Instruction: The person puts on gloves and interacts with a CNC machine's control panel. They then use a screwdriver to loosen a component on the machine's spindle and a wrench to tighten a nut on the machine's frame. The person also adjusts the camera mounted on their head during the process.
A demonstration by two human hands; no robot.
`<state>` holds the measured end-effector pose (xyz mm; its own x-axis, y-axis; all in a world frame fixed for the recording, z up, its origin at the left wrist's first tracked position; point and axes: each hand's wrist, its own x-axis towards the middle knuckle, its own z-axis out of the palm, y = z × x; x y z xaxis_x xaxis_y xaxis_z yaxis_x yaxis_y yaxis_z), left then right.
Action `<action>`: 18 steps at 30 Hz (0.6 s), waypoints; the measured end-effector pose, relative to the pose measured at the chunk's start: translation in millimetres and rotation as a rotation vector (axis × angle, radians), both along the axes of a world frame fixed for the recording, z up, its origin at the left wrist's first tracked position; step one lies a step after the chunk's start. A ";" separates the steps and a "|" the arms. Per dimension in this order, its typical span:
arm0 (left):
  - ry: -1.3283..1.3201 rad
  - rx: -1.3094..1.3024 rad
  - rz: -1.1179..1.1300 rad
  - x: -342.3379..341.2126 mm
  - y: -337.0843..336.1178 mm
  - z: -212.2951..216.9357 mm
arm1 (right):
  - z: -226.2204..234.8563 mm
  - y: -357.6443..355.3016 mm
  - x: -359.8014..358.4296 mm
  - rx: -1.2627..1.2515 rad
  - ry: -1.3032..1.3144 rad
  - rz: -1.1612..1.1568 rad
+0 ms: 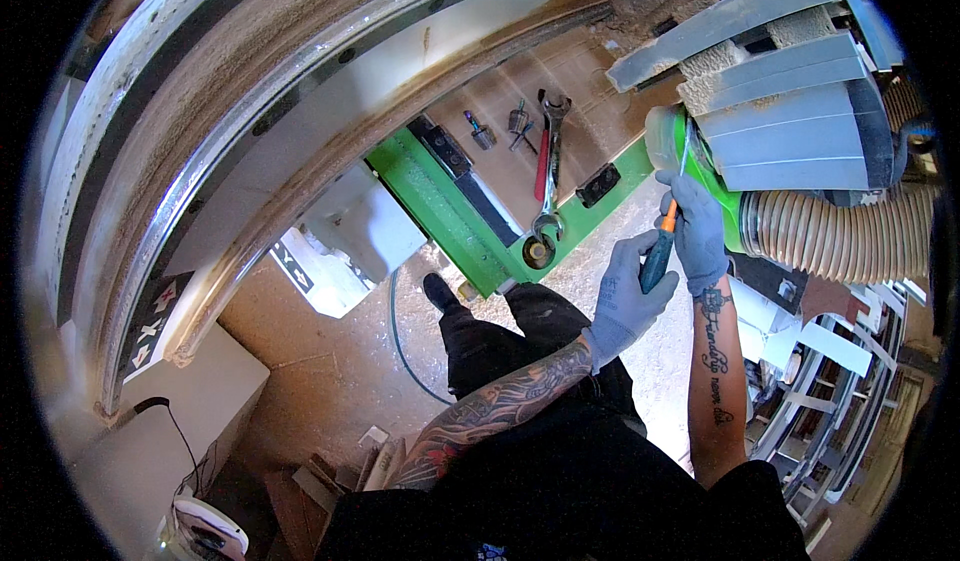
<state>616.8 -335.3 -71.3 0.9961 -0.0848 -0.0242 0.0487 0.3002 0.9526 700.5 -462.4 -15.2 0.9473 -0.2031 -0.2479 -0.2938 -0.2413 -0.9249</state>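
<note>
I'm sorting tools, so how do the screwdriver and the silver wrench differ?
The screwdriver is held in the left hand and right hand; the silver wrench lies free of both. The screwdriver shows dark teal and orange, while the wrench looks all bare metal. Both are long, slim hand tools.

Pale blue-grey, close-fitting fabric work gloves (618,313) cover the left hand (630,296) and the right hand (700,236). Behind the left hand, a dense dark tattoo (490,401) with a reddish patch covers the forearm; behind the right, dark tattooed lettering (714,356) runs lengthwise. Nearer the body than both hands is a black short-sleeved top (580,481); left of the left hand, dust-marked black trousers (485,346) and a dark, seemingly closed shoe (438,291).
</note>
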 end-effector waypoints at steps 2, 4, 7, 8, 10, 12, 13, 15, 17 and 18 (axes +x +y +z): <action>-0.004 -0.014 0.005 -0.9 -1.3 0.9 | 1.0 -5.9 -1.8 -0.021 -0.002 0.016; -0.027 -0.019 0.026 1.4 -0.2 1.8 | 3.0 -4.8 -2.7 0.010 0.021 -0.009; 0.355 -0.416 -0.189 1.7 10.6 2.2 | 0.8 1.3 -3.3 0.188 0.045 -0.015; 0.470 -0.702 -0.250 1.1 12.5 1.4 | 0.2 4.6 -4.6 0.266 0.052 -0.014; 0.688 -1.280 -0.366 1.3 15.4 -1.9 | 11.5 16.2 -12.6 0.418 0.154 -0.015; 0.785 -1.699 -0.423 -1.8 13.8 -3.2 | 18.1 21.6 -18.9 0.506 0.230 -0.016; 0.754 -1.564 -0.411 0.2 16.2 -0.8 | 16.9 17.5 -18.0 0.475 0.239 -0.013; 0.688 -1.297 -0.383 3.9 22.3 3.4 | 10.7 1.7 -16.5 0.412 0.258 -0.008; 0.453 -0.663 -0.319 -0.7 22.9 -2.2 | -2.7 -8.2 -18.1 0.326 0.187 0.045; 0.329 -0.351 -0.279 -2.7 22.4 -5.0 | -5.2 -10.8 -18.9 0.281 0.150 0.071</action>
